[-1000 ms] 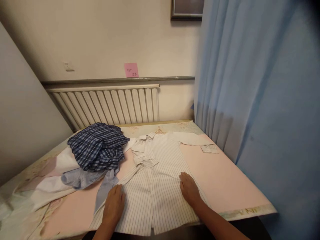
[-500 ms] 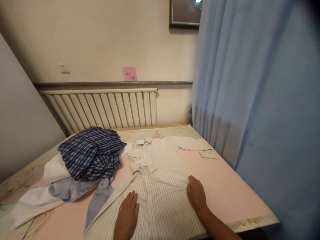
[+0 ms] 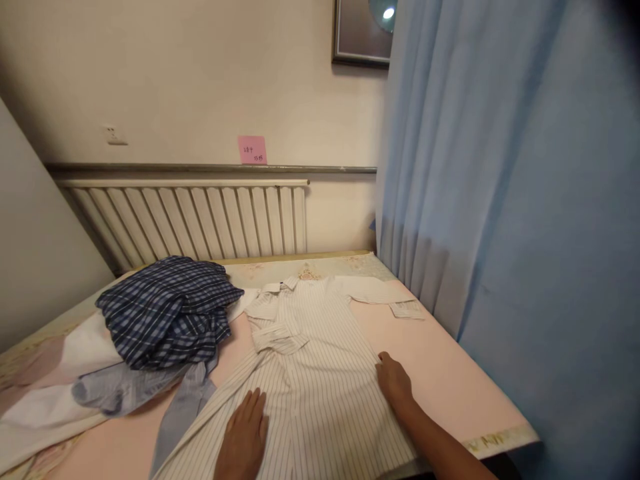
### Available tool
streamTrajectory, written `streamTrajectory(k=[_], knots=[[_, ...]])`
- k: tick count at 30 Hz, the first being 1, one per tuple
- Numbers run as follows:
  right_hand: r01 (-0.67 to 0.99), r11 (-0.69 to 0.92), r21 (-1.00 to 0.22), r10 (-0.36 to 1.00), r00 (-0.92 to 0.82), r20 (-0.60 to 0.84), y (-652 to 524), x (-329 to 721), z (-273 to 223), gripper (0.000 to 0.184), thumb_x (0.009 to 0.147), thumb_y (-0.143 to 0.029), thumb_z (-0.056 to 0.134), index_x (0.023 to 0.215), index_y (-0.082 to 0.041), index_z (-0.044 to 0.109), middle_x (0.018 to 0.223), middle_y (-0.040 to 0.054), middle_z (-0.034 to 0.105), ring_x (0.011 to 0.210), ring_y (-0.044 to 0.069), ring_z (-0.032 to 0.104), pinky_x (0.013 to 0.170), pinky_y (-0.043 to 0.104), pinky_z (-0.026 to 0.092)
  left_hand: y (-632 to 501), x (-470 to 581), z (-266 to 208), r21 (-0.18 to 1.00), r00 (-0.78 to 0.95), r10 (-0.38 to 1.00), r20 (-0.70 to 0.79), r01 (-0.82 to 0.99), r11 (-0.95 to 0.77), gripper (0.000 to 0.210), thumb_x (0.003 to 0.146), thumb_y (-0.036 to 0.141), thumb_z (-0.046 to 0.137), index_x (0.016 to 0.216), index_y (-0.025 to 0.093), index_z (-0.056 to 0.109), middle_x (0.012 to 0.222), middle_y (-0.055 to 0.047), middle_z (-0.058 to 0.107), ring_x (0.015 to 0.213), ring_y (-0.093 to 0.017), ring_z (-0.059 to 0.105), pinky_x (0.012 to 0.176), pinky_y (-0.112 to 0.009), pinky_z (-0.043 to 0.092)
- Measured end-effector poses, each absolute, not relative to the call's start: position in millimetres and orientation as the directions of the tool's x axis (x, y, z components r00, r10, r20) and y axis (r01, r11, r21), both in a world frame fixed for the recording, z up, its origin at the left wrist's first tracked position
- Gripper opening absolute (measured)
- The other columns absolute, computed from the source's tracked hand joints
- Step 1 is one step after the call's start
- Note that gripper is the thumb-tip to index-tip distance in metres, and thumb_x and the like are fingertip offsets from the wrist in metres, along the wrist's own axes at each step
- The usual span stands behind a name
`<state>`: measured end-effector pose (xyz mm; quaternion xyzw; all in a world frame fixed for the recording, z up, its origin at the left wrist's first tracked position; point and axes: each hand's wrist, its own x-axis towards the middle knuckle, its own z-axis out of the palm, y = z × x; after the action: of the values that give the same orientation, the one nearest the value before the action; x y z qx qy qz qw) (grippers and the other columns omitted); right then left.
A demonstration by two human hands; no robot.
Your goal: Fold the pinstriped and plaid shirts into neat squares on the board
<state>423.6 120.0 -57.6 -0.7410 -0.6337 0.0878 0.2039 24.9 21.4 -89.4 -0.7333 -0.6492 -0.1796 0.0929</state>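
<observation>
A white long-sleeved shirt (image 3: pixel 325 347) with thin dark stripes lies spread front up on the bed. Its collar points to the wall, and one sleeve is folded in over the chest. My left hand (image 3: pixel 243 433) rests flat on the lower left front, fingers stretched out. At the shirt's right side edge, my right hand (image 3: pixel 396 383) has its fingers curled in and closed on the cloth; the fingertips are partly hidden.
A dark blue plaid garment (image 3: pixel 167 310) is heaped on the left, over grey-blue cloth (image 3: pixel 125 387) and white cloth (image 3: pixel 90 347). A blue curtain (image 3: pixel 450 167) hangs along the right. Behind the bed stands a radiator (image 3: pixel 200 220). A pale striped cuff (image 3: pixel 407 310) lies near the curtain.
The view has turned slightly right. My right hand has curled its fingers at the shirt's side edge and shifted a little to the right. My left hand stays flat on the front.
</observation>
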Motion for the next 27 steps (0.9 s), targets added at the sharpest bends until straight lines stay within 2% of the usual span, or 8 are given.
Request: streamTrajectory(k=[14, 18, 23, 27], knots=[[0.920, -0.068, -0.385, 0.985, 0.125, 0.123, 114.6, 430.8, -59.6, 0.039, 0.089, -0.022, 0.040, 0.123, -0.011, 0.056, 0.103, 0.0156, 0.071, 0.096, 0.025, 0.067, 0.077, 0.032, 0.047, 23.6, 25.2, -90.7, 0.034, 0.137, 0.916, 0.377, 0.986, -0.162, 0.050, 0.093, 0.034, 0.036, 0.138, 0.018, 0.050, 0.146, -0.007, 0.046, 0.138, -0.025, 0.038, 0.110, -0.044, 0.036], [0.923, -0.063, -0.379, 0.981, 0.126, 0.144, 102.4, 432.5, -63.8, 0.041, 0.089, -0.023, 0.040, 0.126, -0.012, 0.055, 0.108, 0.0157, 0.070, 0.098, 0.025, 0.067, 0.080, 0.032, 0.047, 24.1, 27.0, -88.5, 0.049, 0.116, 0.928, 0.355, 0.989, -0.142, 0.050, 0.093, 0.034, 0.035, 0.137, 0.017, 0.050, 0.146, -0.007, 0.046, 0.138, -0.025, 0.038, 0.109, -0.045, 0.036], [0.937, -0.052, -0.346, 0.985, 0.104, 0.135, 84.9, 434.2, -68.9, 0.042, 0.090, -0.021, 0.038, 0.128, -0.013, 0.054, 0.099, 0.0134, 0.073, 0.090, 0.025, 0.068, 0.075, 0.031, 0.047, 24.8, 28.0, -88.0, 0.069, 0.117, 0.930, 0.348, 0.986, -0.150, 0.050, 0.093, 0.034, 0.035, 0.138, 0.020, 0.050, 0.147, -0.007, 0.046, 0.138, -0.025, 0.038, 0.109, -0.045, 0.034], [0.942, -0.038, -0.335, 0.988, 0.086, 0.130, 77.2, 440.1, -68.9, 0.043, 0.091, -0.020, 0.037, 0.130, -0.011, 0.052, 0.099, 0.0142, 0.072, 0.091, 0.025, 0.068, 0.076, 0.032, 0.047, 25.0, 27.9, -87.8, 0.068, 0.111, 0.929, 0.353, 0.987, -0.143, 0.050, 0.093, 0.034, 0.035, 0.138, 0.020, 0.049, 0.147, -0.007, 0.045, 0.138, -0.025, 0.037, 0.109, -0.045, 0.034]])
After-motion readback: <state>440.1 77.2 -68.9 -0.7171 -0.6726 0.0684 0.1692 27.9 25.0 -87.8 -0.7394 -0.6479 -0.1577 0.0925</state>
